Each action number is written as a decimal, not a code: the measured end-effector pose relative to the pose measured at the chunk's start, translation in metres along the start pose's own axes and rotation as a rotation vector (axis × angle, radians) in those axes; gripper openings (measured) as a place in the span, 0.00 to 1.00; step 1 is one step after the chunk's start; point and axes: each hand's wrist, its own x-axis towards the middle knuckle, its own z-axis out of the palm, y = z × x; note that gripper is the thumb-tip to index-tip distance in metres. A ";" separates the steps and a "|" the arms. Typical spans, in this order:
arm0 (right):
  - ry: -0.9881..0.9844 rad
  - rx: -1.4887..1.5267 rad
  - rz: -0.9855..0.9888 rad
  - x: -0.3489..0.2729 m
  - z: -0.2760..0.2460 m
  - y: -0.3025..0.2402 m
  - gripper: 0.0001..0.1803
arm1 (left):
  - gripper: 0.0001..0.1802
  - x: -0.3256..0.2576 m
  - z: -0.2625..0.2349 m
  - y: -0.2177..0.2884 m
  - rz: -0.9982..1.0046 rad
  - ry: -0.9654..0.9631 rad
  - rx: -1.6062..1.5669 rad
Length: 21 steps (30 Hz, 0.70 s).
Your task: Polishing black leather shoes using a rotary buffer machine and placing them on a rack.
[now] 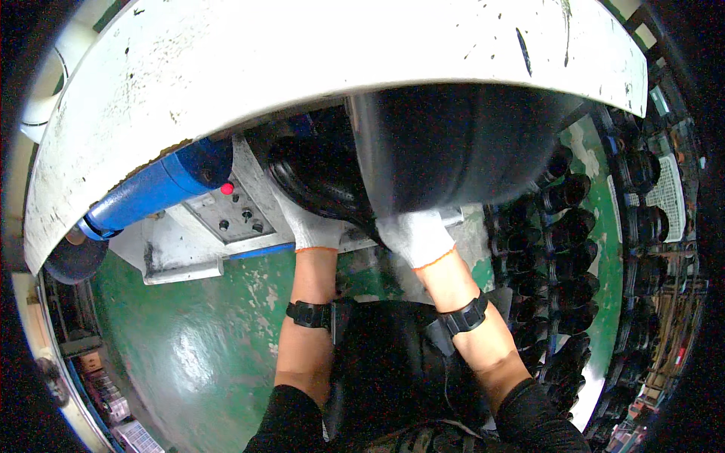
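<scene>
A glossy black shoe [317,177] is in my hands under the white machine hood [325,53], beside a big dark roller [461,151] that looks smeared, as if turning. My left hand [311,228], in a white glove with an orange cuff, grips the shoe from its left and underneath. My right hand [415,235], gloved the same way, closes on the shoe's near end, just below the roller. Both hands' fingertips are hidden by the shoe and the roller. Whether the shoe touches the roller I cannot tell.
A control panel [240,211] with a red button and several black knobs sits at the left, below a blue cylinder [147,189]. Racks of black shoes [570,234] stand close on my right. The green floor [189,347] is worn. Boxes [109,396] lie at the lower left.
</scene>
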 end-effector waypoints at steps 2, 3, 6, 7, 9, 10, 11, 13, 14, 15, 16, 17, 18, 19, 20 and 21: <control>-0.120 -0.226 -0.115 0.009 -0.012 -0.023 0.29 | 0.30 -0.002 -0.001 0.006 0.082 0.070 0.079; -0.122 -0.240 -0.119 0.012 -0.014 -0.026 0.29 | 0.31 -0.002 -0.003 0.005 0.072 0.033 0.025; -0.009 -0.109 -0.015 0.021 -0.029 -0.011 0.29 | 0.31 -0.001 0.004 -0.017 0.002 -0.032 -0.051; 0.028 -0.222 -0.057 0.018 -0.033 -0.006 0.27 | 0.32 -0.002 0.011 -0.025 -0.022 -0.002 -0.007; 0.099 -0.454 -0.138 0.012 -0.043 0.006 0.25 | 0.32 -0.006 0.015 -0.045 -0.114 0.037 -0.005; 0.080 -0.476 -0.119 0.014 -0.054 0.010 0.25 | 0.32 -0.011 0.009 -0.056 -0.176 0.044 -0.049; 0.066 -0.478 -0.113 0.021 -0.064 0.003 0.25 | 0.32 -0.005 -0.015 -0.065 -0.199 0.023 -0.089; 0.034 -0.467 -0.105 0.025 -0.078 0.002 0.25 | 0.30 0.009 -0.062 -0.085 -0.263 -0.024 -0.172; 0.018 -0.444 -0.113 0.027 -0.084 0.000 0.25 | 0.29 0.014 -0.088 -0.094 -0.249 -0.056 -0.187; -0.003 -0.422 -0.116 0.028 -0.086 0.000 0.25 | 0.28 0.015 -0.100 -0.100 -0.241 -0.084 -0.201; -0.049 -0.467 0.023 0.011 -0.103 0.045 0.24 | 0.30 -0.030 0.022 -0.134 -0.380 0.230 -0.093; -0.075 -0.549 -0.017 0.012 -0.110 0.041 0.24 | 0.30 -0.033 0.025 -0.134 -0.394 0.173 -0.104; -0.108 -0.620 -0.063 0.013 -0.110 0.038 0.24 | 0.29 -0.033 0.017 -0.131 -0.399 0.128 -0.112; -0.116 -0.654 -0.050 0.011 -0.116 0.043 0.21 | 0.29 -0.035 0.020 -0.141 -0.440 0.068 -0.137; -0.125 -0.689 -0.034 0.007 -0.123 0.049 0.19 | 0.30 -0.037 0.024 -0.152 -0.420 0.043 -0.109; -0.136 -0.727 -0.016 0.003 -0.130 0.055 0.18 | 0.30 -0.039 0.028 -0.165 -0.400 0.018 -0.082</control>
